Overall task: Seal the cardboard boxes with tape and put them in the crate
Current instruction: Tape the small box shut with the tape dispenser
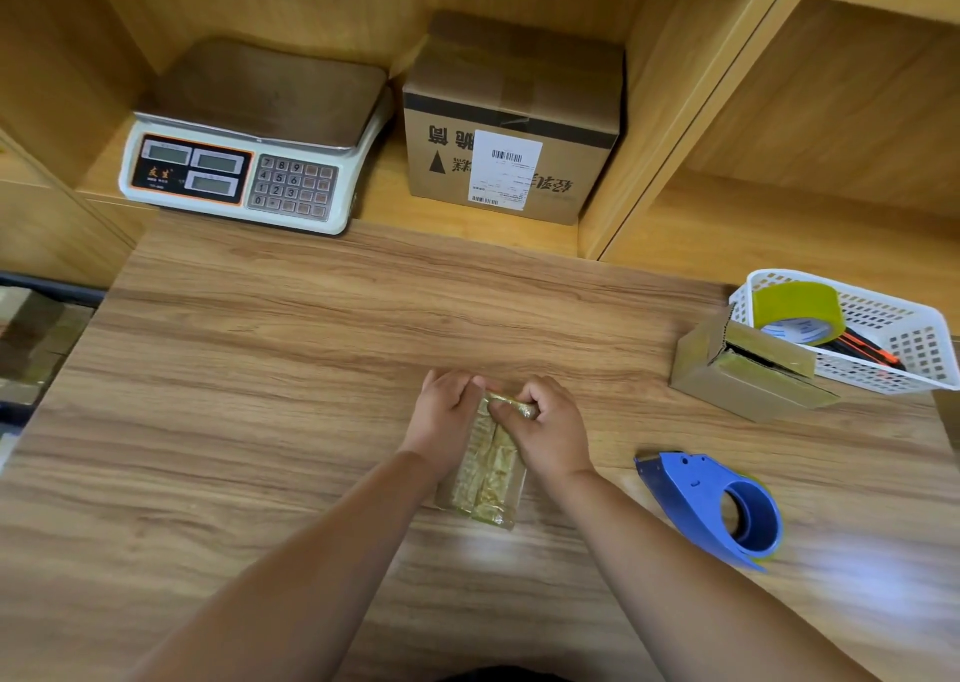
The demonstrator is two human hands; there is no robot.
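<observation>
1. Left edge: I made out one crate [31, 338], I judged, kept close for loading.
2. Centre: one taped box [488, 478] lay flat. The left hand [445, 416] gripped its far end to steady it, and beside it the right hand [548, 434] pinched a tape end [511, 405].
3. Right: one dispenser [717, 504] lay within reach. Above it were one open box [748, 374] and one roll [795, 312].

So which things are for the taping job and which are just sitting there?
For the job: small taped box, gripped by the left hand and right hand; blue tape dispenser; open cardboard box; crate at the left edge.
Just sitting there: weighing scale; big labelled box; white basket holding a tape roll.
</observation>
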